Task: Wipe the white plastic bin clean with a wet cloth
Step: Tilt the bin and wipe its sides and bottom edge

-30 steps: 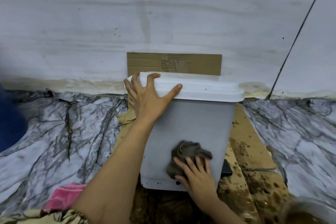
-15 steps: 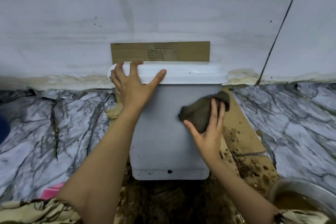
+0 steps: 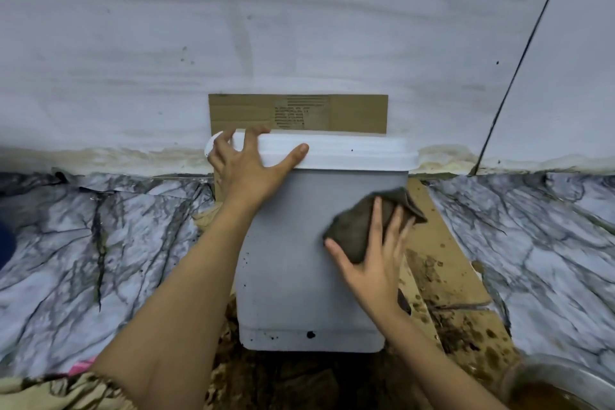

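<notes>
White plastic bin (image 3: 299, 260) stands upright at the centre of view, on stained cardboard (image 3: 442, 263) laid over the marble-patterned floor (image 3: 100, 260), its back towards the wall (image 3: 299, 27) at 12 o'clock. Your left hand (image 3: 248, 166) lies spread over the lid (image 3: 349, 151) corner at 11 o'clock, fingers hooked over the edge; this likely braces the bin against the wiping force. Your right hand (image 3: 374, 260) presses the dark wet cloth (image 3: 359, 223) flat, fingers splayed, on the front face at 3 o'clock. Dark specks mark the base. A bowl (image 3: 549, 383) of brown water sits at 5 o'clock, within reach for rinsing.
</notes>
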The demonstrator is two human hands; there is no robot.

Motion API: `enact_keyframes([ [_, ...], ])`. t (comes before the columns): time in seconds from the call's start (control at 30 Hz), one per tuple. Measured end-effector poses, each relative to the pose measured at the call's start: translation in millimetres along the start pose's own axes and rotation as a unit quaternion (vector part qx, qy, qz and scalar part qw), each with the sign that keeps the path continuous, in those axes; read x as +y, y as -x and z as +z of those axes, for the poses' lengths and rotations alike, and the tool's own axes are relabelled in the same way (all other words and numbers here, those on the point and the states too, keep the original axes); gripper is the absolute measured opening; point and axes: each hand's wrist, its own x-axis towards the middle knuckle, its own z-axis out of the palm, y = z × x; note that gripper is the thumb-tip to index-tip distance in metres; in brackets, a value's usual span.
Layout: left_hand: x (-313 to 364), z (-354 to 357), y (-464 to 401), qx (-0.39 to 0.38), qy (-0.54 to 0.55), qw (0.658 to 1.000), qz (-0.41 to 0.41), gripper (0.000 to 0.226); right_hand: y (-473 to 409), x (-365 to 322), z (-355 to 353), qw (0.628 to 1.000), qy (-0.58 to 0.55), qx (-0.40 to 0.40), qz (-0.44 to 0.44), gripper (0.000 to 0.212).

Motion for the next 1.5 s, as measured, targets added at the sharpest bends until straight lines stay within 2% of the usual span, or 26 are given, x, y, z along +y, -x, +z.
enact_keyframes([
  [0.07,-1.4,-3.2,-1.7,-0.017,-0.003,1.0,-0.002,0.071,-18.9,-32.6,3.8,0.999,0.03,0.007,-0.025,0.091],
  [0.13,-0.2,-4.5,-3.9,-0.037,-0.003,0.999,-0.006,0.071,-16.7,-50.5,21.0,0.984,0.105,-0.006,-0.143,0.072],
  [0.2,-0.2,-5.9,-7.1,-0.049,-0.007,0.999,-0.004,0.072,3.8,-52.0,43.3,0.947,0.161,-0.03,-0.275,0.061],
  [0.3,-7.8,-10.3,-12.0,-0.075,-0.057,0.995,0.025,0.077,50.9,-23.3,66.4,0.87,0.241,-0.123,-0.412,0.061],
  [0.37,-12.6,-12.9,-15.1,-0.092,-0.082,0.992,0.041,0.08,78.9,3.9,68.7,0.832,0.277,-0.159,-0.453,0.061],
  [0.47,-12.9,-12.8,-14.4,-0.1,-0.067,0.992,0.036,0.08,89.4,27.9,48.1,0.819,0.307,-0.175,-0.451,0.059],
  [0.5,-11.9,-12.2,-13.0,-0.099,-0.061,0.993,0.036,0.079,82.5,33.3,38.3,0.823,0.316,-0.164,-0.442,0.065],
  [0.57,-9.6,-11.7,-9.8,-0.096,-0.053,0.993,0.038,0.077,55.6,34.1,14.6,0.86,0.317,-0.123,-0.38,0.073],
  [0.63,-7.1,-12.2,-7.9,-0.093,-0.047,0.994,0.035,0.074,19.1,20.5,-3.2,0.908,0.291,-0.059,-0.295,0.056],
  [0.73,-4.2,-13.1,-6.2,-0.089,-0.045,0.994,0.035,0.072,-16.7,-17.8,2.4,0.96,0.215,0.004,-0.18,0.053],
  [0.8,-6.1,-14.8,-5.7,-0.086,-0.045,0.994,0.04,0.07,-8.3,-43.9,28.4,0.961,0.211,0.017,-0.177,0.052],
  [0.83,-7.8,-15.6,-5.3,-0.083,-0.043,0.995,0.043,0.069,8.8,-50.7,44.1,0.95,0.224,-0.005,-0.216,0.05],
  [0.87,-9.5,-16.6,-5.0,-0.081,-0.041,0.995,0.047,0.068,32.3,-48.9,59.5,0.929,0.243,-0.039,-0.276,0.048],
  [0.9,-11.1,-17.0,-5.0,-0.081,-0.039,0.995,0.051,0.067,57.8,-41.4,70.6,0.891,0.282,-0.092,-0.344,0.049],
  [1.0,-13.5,-19.1,-6.4,-0.089,-0.034,0.994,0.055,0.068,106.8,7.7,72.4,0.717,0.415,-0.25,-0.501,0.052],
  [1.03,-13.3,-20.5,-7.1,-0.093,-0.034,0.993,0.056,0.069,108.4,20.1,65.1,0.672,0.44,-0.28,-0.525,0.05],
  [1.07,-12.8,-21.8,-7.7,-0.098,-0.034,0.993,0.057,0.069,105.9,28.6,57.3,0.646,0.454,-0.293,-0.539,0.051],
  [1.1,-12.1,-22.8,-7.8,-0.103,-0.032,0.993,0.055,0.068,99.9,34.6,49.7,0.644,0.451,-0.293,-0.545,0.056],
  [1.13,-10.8,-22.9,-7.7,-0.107,-0.028,0.992,0.052,0.068,90.5,38.6,43.0,0.678,0.423,-0.262,-0.541,0.063],
  [1.23,-7.9,-21.1,-4.2,-0.104,-0.028,0.993,0.045,0.068,41.8,17.9,21.8,0.848,0.3,-0.116,-0.422,0.068],
  [1.3,-7.0,-20.7,-1.0,-0.102,-0.026,0.994,0.038,0.069,0.6,-3.2,10.1,0.906,0.26,-0.034,-0.331,0.059],
  [1.4,-3.8,-22.5,-0.7,-0.108,-0.029,0.993,0.03,0.07,-17.5,-26.1,16.0,0.94,0.235,0.014,-0.245,0.053],
  [1.47,-1.6,-23.1,-2.9,-0.109,-0.042,0.993,0.026,0.071,16.2,-22.1,38.7,0.926,0.236,-0.026,-0.294,0.057],
  [1.5,-1.1,-22.6,-3.8,-0.11,-0.048,0.993,0.026,0.071,42.4,-13.4,48.7,0.904,0.247,-0.069,-0.343,0.064],
])
